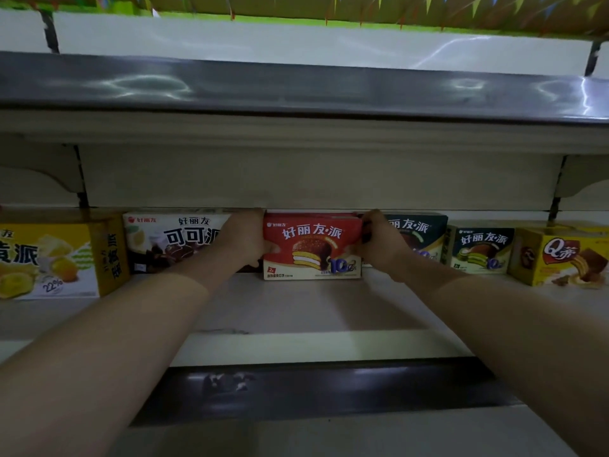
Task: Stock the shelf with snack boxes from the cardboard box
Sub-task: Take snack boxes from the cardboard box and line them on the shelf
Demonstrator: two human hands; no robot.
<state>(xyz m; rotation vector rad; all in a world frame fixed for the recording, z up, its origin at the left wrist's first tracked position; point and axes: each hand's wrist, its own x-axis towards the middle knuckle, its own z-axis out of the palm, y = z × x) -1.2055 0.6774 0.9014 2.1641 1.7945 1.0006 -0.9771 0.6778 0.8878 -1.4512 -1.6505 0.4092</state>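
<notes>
Nearest me is the dark front lip of the shelf [316, 390], then its pale bare deck, with both my forearms reaching across it. At the end of them my hands hold the red snack box [312, 246] by its two short ends: my left hand [245, 237] is curled round the left end, thumb on the front face, and my right hand [379, 239] pinches the right end, fingers bent over the top corner. The box stands upright on the shelf, face towards me, in the gap between the white cocoa box [174, 239] and the dark green box [420, 234].

I judge it light and fairly stiff, thin card that would dent if squeezed hard, with a glossy face that could slide under my fingers. Holding the ends, where the card is folded and strongest, seems best, pushing evenly so it goes back square.

Beyond it, under the upper shelf, the rear is dark and I cannot tell how deep the gap runs.
</notes>
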